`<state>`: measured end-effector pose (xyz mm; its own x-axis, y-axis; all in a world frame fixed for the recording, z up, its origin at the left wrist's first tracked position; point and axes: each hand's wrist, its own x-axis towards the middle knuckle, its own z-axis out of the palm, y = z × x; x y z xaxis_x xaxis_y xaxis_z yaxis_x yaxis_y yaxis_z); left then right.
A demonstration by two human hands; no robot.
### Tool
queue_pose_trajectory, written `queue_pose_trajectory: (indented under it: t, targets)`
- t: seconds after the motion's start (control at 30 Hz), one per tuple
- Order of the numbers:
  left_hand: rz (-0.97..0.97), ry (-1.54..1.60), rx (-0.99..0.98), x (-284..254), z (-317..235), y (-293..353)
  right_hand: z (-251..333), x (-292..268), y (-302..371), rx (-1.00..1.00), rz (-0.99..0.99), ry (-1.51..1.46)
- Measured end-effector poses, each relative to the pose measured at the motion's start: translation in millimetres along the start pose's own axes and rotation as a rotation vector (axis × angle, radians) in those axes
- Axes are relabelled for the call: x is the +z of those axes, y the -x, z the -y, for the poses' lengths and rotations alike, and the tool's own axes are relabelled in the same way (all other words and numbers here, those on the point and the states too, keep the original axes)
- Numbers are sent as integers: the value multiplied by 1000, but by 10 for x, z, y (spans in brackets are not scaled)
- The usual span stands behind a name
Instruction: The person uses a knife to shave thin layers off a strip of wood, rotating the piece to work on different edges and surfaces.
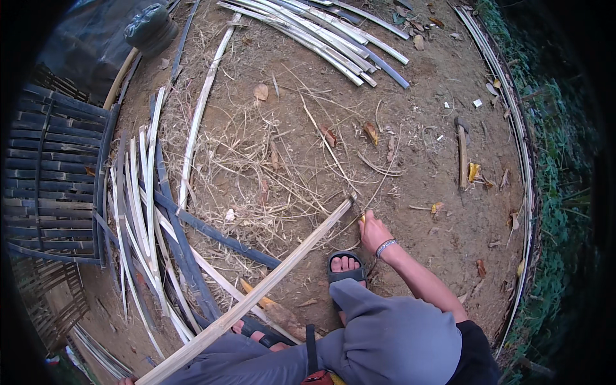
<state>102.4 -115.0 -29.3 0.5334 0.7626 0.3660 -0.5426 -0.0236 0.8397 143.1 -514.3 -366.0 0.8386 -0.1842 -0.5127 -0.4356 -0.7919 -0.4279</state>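
Observation:
A long pale bamboo strip (pixel 256 293) slants across in front of me, from the lower left edge up to the middle. At its lower end only a bit of my left hand (pixel 126 381) shows, closed on the strip. My right hand (pixel 375 233) is closed round the yellow handle of a knife (pixel 357 204) beside the strip's far end. The dark blade meets or lies just next to that end; whether it cuts in cannot be made out. Thin curled shavings (pixel 282 173) lie on the ground past the strip.
Split bamboo strips (pixel 144 212) are heaped at the left, with another bundle (pixel 333 35) at the far side. A bamboo slat panel (pixel 54 173) stands at the left. A wooden-handled hammer (pixel 462 154) lies on the right. Long poles (pixel 513 115) edge the plants. My sandalled foot (pixel 346 265) is near.

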Motion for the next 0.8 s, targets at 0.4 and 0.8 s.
queue_pose_trajectory:
  t: [0.4, 0.8]
  targets:
    - [-24, 58, -22, 102, 0, 47, 681, -166, 570, -258, 272, -133]
    - [13, 86, -50, 45, -7, 31, 724, -145, 598, -295, 244, -173]
